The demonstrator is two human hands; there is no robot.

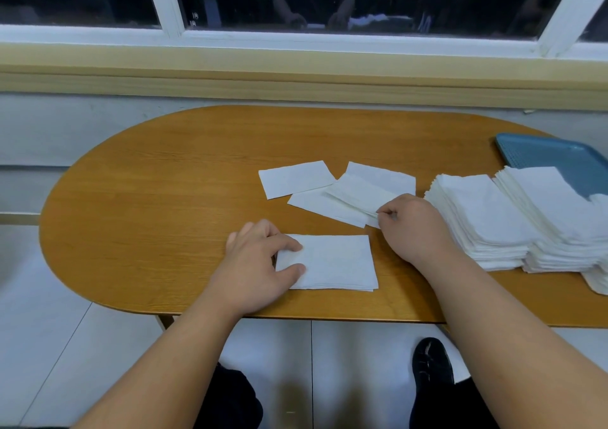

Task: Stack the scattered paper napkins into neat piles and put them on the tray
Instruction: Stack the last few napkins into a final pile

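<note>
A thin pile of white napkins (335,262) lies at the table's near edge. My left hand (260,260) rests on its left end, thumb and forefinger lying on the paper. Behind it several loose napkins (296,178) lie overlapping. My right hand (411,224) pinches the near corner of one of them, a napkin (358,195) lying on top of the others. Tall napkin stacks (483,218) stand at the right, partly on a blue tray (559,155) at the far right.
The oval wooden table (164,181) stands against a wall under a window sill. Its left half holds nothing but bare wood. Below the near edge are a tiled floor, my dark shoe (431,362) and a napkin on the floor beside it.
</note>
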